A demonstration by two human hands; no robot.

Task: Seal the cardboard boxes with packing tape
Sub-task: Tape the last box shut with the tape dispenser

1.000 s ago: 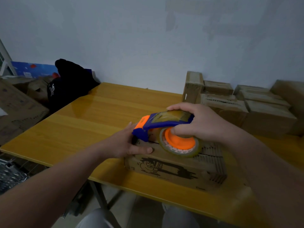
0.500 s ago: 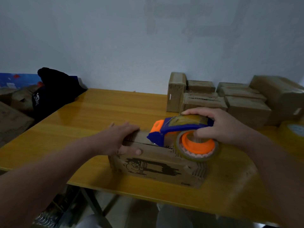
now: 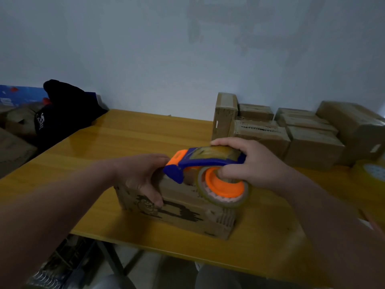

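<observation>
- Now, on the near edge of a yellow wooden table (image 3: 125, 138), a brown cardboard box printed with a black cartoon (image 3: 187, 217) lies with its long axis running left to right in front of the person.
- Above it, the blue-and-orange plastic tape dispenser (image 3: 204, 161) rests on the box top. Its orange nose points left along that axis, and its roll of clear packing tape on an orange hub (image 3: 224, 189) hangs over the front near the box's right end.
- Gripping the dispenser, the right hand (image 3: 256, 165) has fingers curled over the top of the frame and its thumb pressed at the hub. It is the hand nearer the tool.
- Meanwhile the left hand (image 3: 139, 176) holds the box's left end, fingers over the top and thumb down the front face at the cartoon's head.
- Judged from this layout, the next stroke depends on the dispenser travelling straight along the box top while the left hand keeps the box from sliding.
- Half a second earlier, bare cardboard shows between the left fingertips and the nose. That gap has closed, and the fingers now touch or nearly touch the nose.
- The thumb also sits lower on the front face than before.
- Behind, stacked brown cardboard boxes (image 3: 302, 138) line the wall.
</observation>
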